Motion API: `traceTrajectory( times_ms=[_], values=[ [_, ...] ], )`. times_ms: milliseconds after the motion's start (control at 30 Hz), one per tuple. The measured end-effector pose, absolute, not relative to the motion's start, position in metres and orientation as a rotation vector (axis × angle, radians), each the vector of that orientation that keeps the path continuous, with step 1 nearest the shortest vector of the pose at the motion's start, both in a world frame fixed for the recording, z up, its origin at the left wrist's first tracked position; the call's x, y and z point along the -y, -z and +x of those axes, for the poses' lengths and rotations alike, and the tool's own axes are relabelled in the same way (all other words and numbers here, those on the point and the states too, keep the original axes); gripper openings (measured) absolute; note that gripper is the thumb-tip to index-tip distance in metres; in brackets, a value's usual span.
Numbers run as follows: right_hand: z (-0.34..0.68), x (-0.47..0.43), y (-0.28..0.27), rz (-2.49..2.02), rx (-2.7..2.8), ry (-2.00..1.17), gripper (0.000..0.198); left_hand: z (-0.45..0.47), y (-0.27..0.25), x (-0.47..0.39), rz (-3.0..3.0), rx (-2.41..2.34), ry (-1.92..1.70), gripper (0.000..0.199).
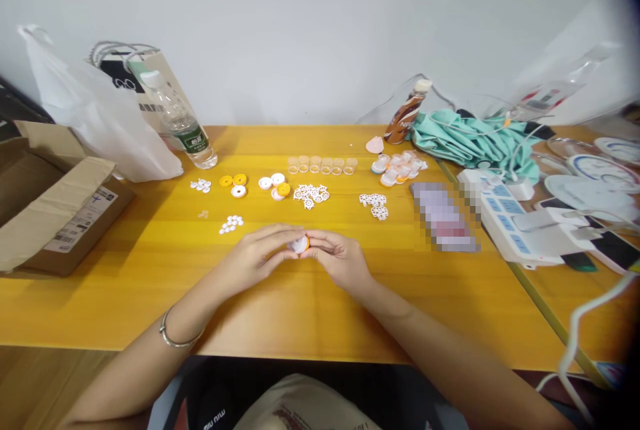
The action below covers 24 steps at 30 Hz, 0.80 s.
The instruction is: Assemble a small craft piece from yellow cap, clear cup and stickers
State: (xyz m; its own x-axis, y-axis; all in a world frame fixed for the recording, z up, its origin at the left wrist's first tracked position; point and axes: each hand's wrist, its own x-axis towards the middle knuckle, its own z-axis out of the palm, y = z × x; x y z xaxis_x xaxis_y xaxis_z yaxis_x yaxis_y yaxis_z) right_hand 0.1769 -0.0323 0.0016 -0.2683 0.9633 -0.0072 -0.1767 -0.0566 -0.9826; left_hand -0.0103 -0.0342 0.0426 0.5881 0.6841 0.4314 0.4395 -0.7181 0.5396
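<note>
A small round capsule (pixel 299 245), clear to whitish with an orange edge, is held above the table between both hands. My left hand (pixel 267 250) pinches its left side, and my right hand (pixel 337 257) grips the orange edge on the right. Just beyond the hands lie white cut-out pieces (pixel 311 195) in a cluster. Clear small cups (pixel 323 165) stand in a row behind them. White and yellow round caps (pixel 275 183) sit to the left, with more yellow rings (pixel 233 181) farther left. Small white discs (pixel 231 224) lie near my left wrist.
Several finished-looking capsules (pixel 400 167) are piled at the right, near a phone-like blurred item (pixel 444 217). A power strip (pixel 510 223), teal umbrella (pixel 475 140) and brown bottle (pixel 406 113) stand farther right. At left are a cardboard box (pixel 65 217) and a water bottle (pixel 187 130).
</note>
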Motion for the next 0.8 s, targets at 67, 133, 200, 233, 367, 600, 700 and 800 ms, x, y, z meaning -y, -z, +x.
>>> traceTrajectory(
  times_ms=[67,133,200,233,367,600,700,800],
  values=[
    [0.177,0.029,-0.001,-0.937,1.209,-1.56,0.027,-0.01,-0.041,0.032,2.414,-0.916,-0.891,0.034],
    [0.177,0.024,0.0,-0.917,1.189,-1.638,0.029,-0.009,-0.038,0.029,2.37,-0.924,-0.897,0.032],
    [0.177,0.02,0.001,-0.881,1.181,-1.738,0.031,-0.009,-0.034,0.026,2.334,-0.937,-0.904,0.031],
    [0.177,0.019,0.001,-0.865,1.17,-1.781,0.03,-0.009,-0.031,0.025,2.323,-0.945,-0.906,0.031],
    [0.176,0.018,0.003,-0.884,1.08,-1.825,0.026,-0.006,-0.023,0.023,2.317,-0.984,-0.904,0.033],
    [0.179,0.015,0.005,-1.002,1.053,-1.707,0.04,0.0,-0.005,0.021,2.284,-1.08,-1.018,0.035],
    [0.182,0.011,0.01,-1.056,1.198,-1.614,0.04,0.001,0.0,0.02,2.239,-1.13,-0.981,0.035],
    [0.184,0.007,0.017,-1.14,1.488,-1.393,0.034,0.0,0.001,0.018,2.208,-1.137,-0.936,0.033]
  ],
)
